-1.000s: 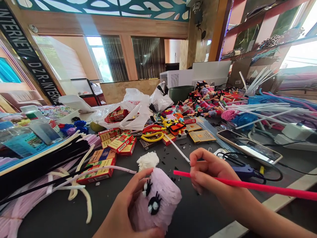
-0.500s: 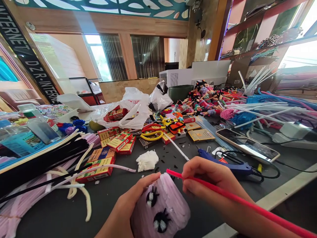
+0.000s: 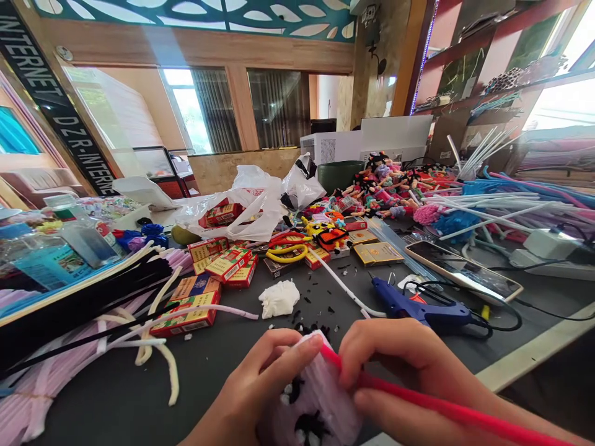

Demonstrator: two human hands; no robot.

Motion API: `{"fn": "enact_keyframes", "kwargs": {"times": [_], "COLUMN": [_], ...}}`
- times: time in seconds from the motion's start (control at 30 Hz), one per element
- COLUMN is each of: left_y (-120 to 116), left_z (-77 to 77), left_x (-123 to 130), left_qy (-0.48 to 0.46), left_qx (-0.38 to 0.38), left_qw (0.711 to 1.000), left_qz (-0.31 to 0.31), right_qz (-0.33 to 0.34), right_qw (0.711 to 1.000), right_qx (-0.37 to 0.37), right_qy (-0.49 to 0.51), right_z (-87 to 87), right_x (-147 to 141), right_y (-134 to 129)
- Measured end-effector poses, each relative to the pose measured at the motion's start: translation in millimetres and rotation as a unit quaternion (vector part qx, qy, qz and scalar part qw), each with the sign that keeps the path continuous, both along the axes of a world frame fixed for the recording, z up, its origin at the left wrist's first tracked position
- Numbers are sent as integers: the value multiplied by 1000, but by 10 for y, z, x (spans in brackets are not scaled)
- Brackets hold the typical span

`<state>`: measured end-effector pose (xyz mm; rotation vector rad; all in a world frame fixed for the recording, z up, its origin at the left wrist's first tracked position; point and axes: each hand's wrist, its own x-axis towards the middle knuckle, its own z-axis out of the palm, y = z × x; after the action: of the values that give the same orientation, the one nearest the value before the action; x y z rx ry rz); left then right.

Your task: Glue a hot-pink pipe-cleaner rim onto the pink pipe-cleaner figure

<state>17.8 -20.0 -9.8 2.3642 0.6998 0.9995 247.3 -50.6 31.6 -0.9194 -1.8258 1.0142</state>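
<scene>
A pale lilac fuzzy piece with black-and-white lashed eyes sits in my left hand, low in the middle. My left thumb presses the tip of a bright red pipe cleaner against its upper edge. Pinched in my right hand, the pipe cleaner runs off toward the lower right corner. The right fingertips touch or nearly touch the side of the lilac piece. Its lower part and back are hidden by my hands and the frame edge.
A blue glue gun with its cord lies right of my hands, near a phone. Crumpled white tissue, small cardboard boxes and lilac stems lie to the left. Small dolls are piled behind.
The red pipe cleaner's tip has come onto the lilac piece, and my left thumb now presses it. My right hand moved in closer and lower. The lilac piece is tilted and more covered.
</scene>
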Motion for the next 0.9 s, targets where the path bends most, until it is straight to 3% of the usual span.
{"fn": "enact_keyframes", "kwargs": {"times": [0.13, 0.23, 0.4, 0.57, 0.73, 0.9], "left_y": [9, 11, 10, -9, 5, 62], "left_z": [-39, -53, -67, -47, -51, -83], "left_x": [-7, -2, 13, 15, 27, 42], "left_qy": [-17, -25, -28, -10, -27, -72], "left_qx": [-2, 0, -12, -7, 6, 19], "left_qw": [1000, 1000, 999, 1000, 1000, 996], "left_qz": [-16, -18, -23, 11, 14, 45], "right_qz": [81, 104, 48, -18, 28, 111], "right_qw": [996, 992, 996, 997, 998, 976], "right_qx": [44, 66, 58, 30, -39, -179], "right_qy": [21, 29, -53, -69, -31, 48], "right_z": [65, 91, 77, 43, 103, 137], "right_x": [81, 72, -8, -37, -28, 4], "right_y": [-41, -38, -42, -45, -36, -11]}}
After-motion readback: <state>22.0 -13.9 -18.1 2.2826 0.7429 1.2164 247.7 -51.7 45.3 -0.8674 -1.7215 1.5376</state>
